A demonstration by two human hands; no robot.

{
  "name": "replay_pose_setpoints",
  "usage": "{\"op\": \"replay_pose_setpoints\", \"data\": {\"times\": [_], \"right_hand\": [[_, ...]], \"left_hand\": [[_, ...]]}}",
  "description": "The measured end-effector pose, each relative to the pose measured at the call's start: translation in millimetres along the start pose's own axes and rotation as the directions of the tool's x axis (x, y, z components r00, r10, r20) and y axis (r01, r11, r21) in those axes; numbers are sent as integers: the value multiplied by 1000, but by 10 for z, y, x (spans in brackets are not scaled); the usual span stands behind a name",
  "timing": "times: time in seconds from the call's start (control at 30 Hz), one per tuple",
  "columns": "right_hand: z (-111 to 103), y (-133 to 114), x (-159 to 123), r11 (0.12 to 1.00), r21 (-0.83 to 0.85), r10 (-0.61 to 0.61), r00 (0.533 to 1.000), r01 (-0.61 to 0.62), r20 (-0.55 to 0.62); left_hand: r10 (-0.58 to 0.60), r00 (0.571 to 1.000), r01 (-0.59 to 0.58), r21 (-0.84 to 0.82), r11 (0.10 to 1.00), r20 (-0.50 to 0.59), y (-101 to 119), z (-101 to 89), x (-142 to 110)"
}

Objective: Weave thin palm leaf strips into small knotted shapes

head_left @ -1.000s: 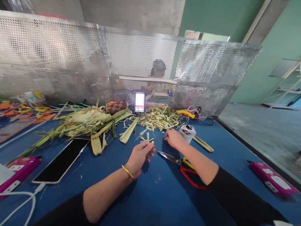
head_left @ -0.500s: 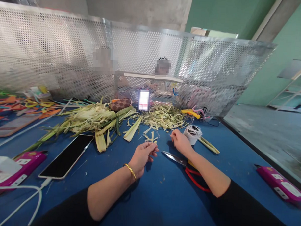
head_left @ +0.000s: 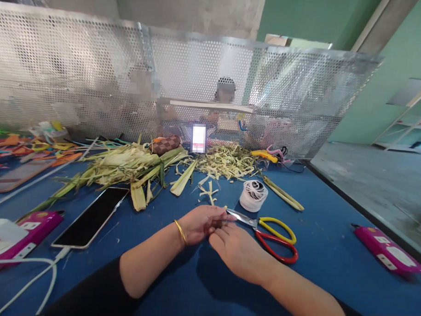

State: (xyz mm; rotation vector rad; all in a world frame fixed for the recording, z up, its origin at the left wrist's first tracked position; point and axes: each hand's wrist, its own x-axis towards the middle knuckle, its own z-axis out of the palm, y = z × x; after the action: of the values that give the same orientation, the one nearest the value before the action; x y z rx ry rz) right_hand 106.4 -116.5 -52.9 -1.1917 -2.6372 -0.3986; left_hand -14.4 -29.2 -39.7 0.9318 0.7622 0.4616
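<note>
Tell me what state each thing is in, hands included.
Left hand: pinching a small pale piece.
Right hand: fingers curled, grasp hidden.
Scissors: lying flat, blades apparently closed.
Smartphone: screen dark, white cable plugged in.
White string: wound into a bundle.
Pale leaf shreds: heaped loosely.
Rightmost power strip: no plug visible.

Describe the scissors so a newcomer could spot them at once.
On the blue table, find where the left hand and right hand meet. Just beyond the right hand, on the near side of the ball of white cord, lie the scissors. Unlike their neighbours, they have metal blades, one yellow handle loop and one red.
</note>
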Motion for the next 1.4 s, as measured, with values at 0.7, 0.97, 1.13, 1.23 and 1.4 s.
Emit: {"op": "replay_pose_setpoints", "data": {"times": [0.7, 0.97, 1.13, 1.23, 1.4], "right_hand": [[-662, 1314, -80, 673, -63, 704, 613, -737, 359], [-572, 1328, -182, 666, -124, 742, 637, -736, 208], [-538, 1688, -393, 733, 78, 654, 731, -676, 193], [-539, 1579, -527, 713, 35, 700, 710, -700, -74], [-509, 933, -850, 693, 160, 695, 710, -703, 114]], "left_hand": [[25, 970, -57, -124, 991, -244, 101, -110, 6], [17, 961, -67, -171, 983, -275, 168, -144, -12], [15, 968, -60, -172, 983, -252, 181, -151, 4], [16, 971, -57, -166, 985, -238, 176, -149, 4], [4, 969, -45, -160, 986, -248, 170, -154, 12]]}}
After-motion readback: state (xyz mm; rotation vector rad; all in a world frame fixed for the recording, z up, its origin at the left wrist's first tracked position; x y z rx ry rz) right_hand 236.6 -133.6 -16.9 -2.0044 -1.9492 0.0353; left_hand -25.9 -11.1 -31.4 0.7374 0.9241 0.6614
